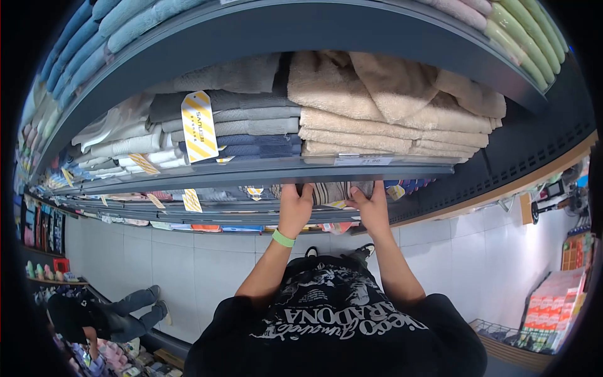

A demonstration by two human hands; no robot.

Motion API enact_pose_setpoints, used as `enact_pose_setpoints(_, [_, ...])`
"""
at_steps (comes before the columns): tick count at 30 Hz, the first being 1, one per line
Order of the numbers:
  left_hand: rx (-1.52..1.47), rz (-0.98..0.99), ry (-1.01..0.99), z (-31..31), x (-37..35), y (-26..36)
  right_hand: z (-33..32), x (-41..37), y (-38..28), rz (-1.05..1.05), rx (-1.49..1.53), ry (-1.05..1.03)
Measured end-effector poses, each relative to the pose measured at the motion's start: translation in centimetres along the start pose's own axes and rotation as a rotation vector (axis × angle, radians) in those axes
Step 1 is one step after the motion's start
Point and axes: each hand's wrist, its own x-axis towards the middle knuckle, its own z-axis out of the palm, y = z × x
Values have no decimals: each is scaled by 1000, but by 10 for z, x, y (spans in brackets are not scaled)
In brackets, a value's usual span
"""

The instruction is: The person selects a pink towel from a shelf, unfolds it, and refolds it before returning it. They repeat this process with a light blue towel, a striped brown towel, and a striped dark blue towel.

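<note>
On the shelf below the beige stack, a folded striped towel [328,192] lies between my two hands. My left hand [294,208], with a green band [283,238] on its wrist, grips the towel's left side, thumb in front. At the other side my right hand [372,206] holds it with the thumb on its face. The fingertips of both hands are partly hidden under the upper shelf's edge. A patterned blue towel [408,187] lies just right of my right hand.
Above my hands, a shelf edge [251,177] carries folded beige towels [377,125] and grey towels [251,113]. A yellow-striped tag [199,125] hangs there. Another person [103,317] is at lower left near other shelves. Red-and-white packs [546,314] stand at right.
</note>
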Motion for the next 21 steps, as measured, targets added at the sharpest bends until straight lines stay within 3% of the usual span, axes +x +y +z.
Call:
enact_pose_setpoints(1, [1,2,7,5,2,-8,-4,2,2,1,47,-3])
enact_pose_setpoints(3, [-111,247,184,16,12,-22,-6,12,2,-49,93,-2])
enact_pose_setpoints(6, [56,298,248,23,17,-16,-3,28,8,-110,125,25])
enact_pose_setpoints(10, [303,258,135,30,20,4,6,29,16,-247,-78,37])
enact_pose_setpoints(11, [398,303,91,33,20,10,6,27,18,-196,-113,42])
enact_pose_setpoints(16, [548,391,22,31,2,25,3,19,19,-201,-44,43])
enact_pose_setpoints(18, [800,519,34,31,-5,18,3,16,23,-218,-1,50])
enact_pose_setpoints(21, [842,675,-23,31,-10,25,5,7,22,-356,-18,98])
